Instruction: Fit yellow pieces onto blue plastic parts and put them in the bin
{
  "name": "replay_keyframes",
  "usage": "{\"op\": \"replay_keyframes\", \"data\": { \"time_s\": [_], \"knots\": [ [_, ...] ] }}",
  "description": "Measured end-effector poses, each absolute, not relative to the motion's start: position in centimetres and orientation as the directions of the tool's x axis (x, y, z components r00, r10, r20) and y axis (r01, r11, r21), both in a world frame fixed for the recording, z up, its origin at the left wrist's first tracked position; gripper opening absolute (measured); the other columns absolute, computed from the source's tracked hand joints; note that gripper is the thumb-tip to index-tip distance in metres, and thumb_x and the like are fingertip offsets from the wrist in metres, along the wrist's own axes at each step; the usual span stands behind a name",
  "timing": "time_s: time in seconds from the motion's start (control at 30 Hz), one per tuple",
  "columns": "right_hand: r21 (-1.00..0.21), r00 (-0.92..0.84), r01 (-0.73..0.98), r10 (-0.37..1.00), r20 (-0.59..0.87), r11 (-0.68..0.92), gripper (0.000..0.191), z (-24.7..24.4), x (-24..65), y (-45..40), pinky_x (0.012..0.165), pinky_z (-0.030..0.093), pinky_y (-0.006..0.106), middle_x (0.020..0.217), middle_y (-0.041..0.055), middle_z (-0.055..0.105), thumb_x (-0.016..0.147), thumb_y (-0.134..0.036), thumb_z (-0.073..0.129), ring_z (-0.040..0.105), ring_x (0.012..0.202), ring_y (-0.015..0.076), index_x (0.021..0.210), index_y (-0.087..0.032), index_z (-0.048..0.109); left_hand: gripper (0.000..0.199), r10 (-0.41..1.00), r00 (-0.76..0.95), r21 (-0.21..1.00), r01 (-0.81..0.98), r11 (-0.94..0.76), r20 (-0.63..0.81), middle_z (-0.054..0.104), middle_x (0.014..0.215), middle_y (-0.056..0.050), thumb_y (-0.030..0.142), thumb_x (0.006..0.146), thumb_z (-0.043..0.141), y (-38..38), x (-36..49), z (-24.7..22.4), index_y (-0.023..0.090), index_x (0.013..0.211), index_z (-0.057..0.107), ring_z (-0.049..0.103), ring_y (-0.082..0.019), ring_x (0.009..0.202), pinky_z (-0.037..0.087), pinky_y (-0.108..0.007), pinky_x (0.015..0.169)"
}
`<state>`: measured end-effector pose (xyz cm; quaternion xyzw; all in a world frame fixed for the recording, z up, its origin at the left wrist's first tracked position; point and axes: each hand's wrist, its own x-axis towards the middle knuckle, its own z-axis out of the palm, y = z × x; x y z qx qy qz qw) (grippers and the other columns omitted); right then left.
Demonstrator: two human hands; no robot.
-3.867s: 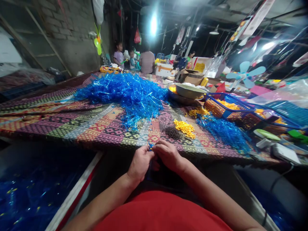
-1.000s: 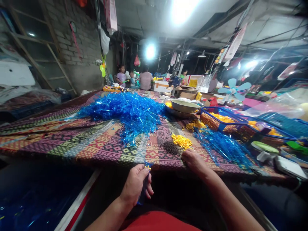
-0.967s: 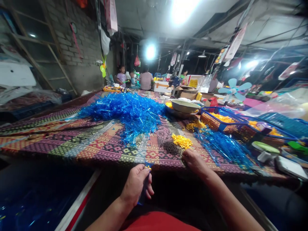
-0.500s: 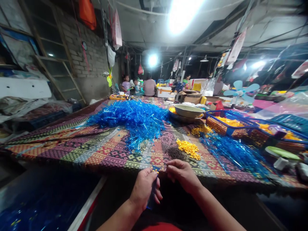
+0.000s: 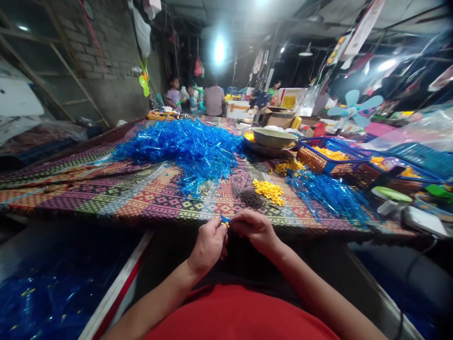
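Observation:
My left hand [image 5: 208, 243] is closed on a blue plastic piece [image 5: 224, 218] with a small yellow part [image 5: 225, 225] at its top. Beside it, almost touching the piece, my right hand [image 5: 255, 230] is pinched; whatever sits between its fingertips is too small to make out. Just beyond the hands on the patterned cloth lie a heap of small dark bits [image 5: 252, 199] and a heap of small yellow parts [image 5: 269, 192]. Farther off spreads a big pile of clear blue plastic pieces [image 5: 184, 146], and a flatter bunch of blue plastic [image 5: 329, 198] lies to the right.
Blue baskets [image 5: 327, 153] of yellow parts stand on the right, near a metal bowl [image 5: 274, 138]. A green lid [image 5: 396, 194] and a white device [image 5: 424, 220] sit at the right edge. Below left is a bin [image 5: 118, 278] of blue pieces. People sit far back.
My right hand has moved left, up against the blue plastic piece in my left hand. The view has tilted down, bringing a red garment into sight.

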<state>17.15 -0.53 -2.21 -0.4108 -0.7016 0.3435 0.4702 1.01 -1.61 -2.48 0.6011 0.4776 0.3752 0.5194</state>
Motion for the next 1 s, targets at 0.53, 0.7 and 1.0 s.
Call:
{"op": "replay_keyframes", "data": {
  "time_s": [0.53, 0.7, 1.0],
  "knots": [
    [-0.527, -0.330, 0.508, 0.719, 0.611, 0.681, 0.013, -1.6, 16.9, -0.4, 0.057, 0.045, 0.023, 0.066, 0.0013, 0.061, 0.085, -0.023, 0.054, 0.055, 0.060, 0.0120, 0.075, -0.019, 0.062, 0.023, 0.961, 0.268, 0.960, 0.249, -0.132, 0.063, 0.051, 0.054, 0.001, 0.036, 0.085, 0.043, -1.7, 0.7, -2.8, 0.020, 0.069, 0.049, 0.045, -0.011, 0.041, 0.029, -0.021, 0.042],
    [-0.530, -0.332, 0.507, 0.721, 0.608, 0.680, 0.013, -1.7, 17.2, -0.1, 0.060, 0.047, 0.024, 0.068, 0.0022, 0.062, 0.085, -0.024, 0.055, 0.057, 0.063, 0.0129, 0.077, -0.019, 0.063, 0.021, 0.937, 0.288, 0.901, 0.322, -0.291, 0.199, 0.051, 0.058, 0.000, 0.031, 0.085, 0.042, -1.7, 0.6, -2.5, 0.020, 0.070, 0.050, 0.047, -0.012, 0.049, 0.031, -0.023, 0.050],
    [-0.380, -0.474, 0.523, 0.630, 0.615, 0.763, 0.015, -1.4, 18.0, 0.3, 0.064, 0.049, 0.024, 0.082, 0.0068, 0.060, 0.089, -0.023, 0.049, 0.058, 0.073, 0.0136, 0.086, -0.018, 0.063, 0.022, 0.925, 0.377, 0.973, 0.188, -0.133, 0.054, 0.052, 0.055, 0.002, 0.035, 0.084, 0.044, -1.6, 0.4, -1.9, 0.019, 0.070, 0.050, 0.046, -0.010, 0.040, 0.031, -0.020, 0.040]
  ]
}}
